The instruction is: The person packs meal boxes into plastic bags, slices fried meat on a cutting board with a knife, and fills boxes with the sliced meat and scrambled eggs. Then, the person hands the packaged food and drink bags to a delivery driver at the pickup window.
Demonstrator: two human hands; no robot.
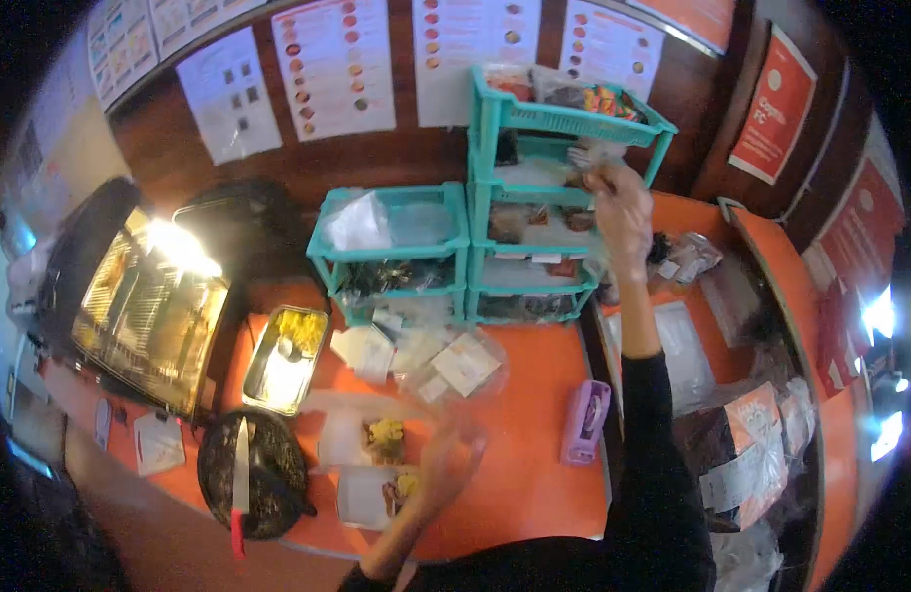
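Observation:
My right hand point(625, 219) reaches up to the tall teal rack point(483, 163). Its fingers are closed at a clear plastic packet point(597, 155) with whitish pieces inside, too small to name surely. Low in the middle, my left hand point(450, 462) is smeared by motion, so its fingers cannot be read. Just left of it stand two open white food boxes. One box point(341, 439) has yellow and brown food point(384, 441) in its right part; the nearer box point(359, 496) also holds food, partly hidden by my left hand.
A red-handled knife point(241, 474) lies across a round black pan point(218, 498). Behind are a metal tray point(271, 387) with yellow food and a lit glass-fronted warmer point(145, 316). Bagged white packets point(465, 365), a low teal rack point(322, 247) and a purple dispenser point(584, 422) share the orange counter point(529, 493).

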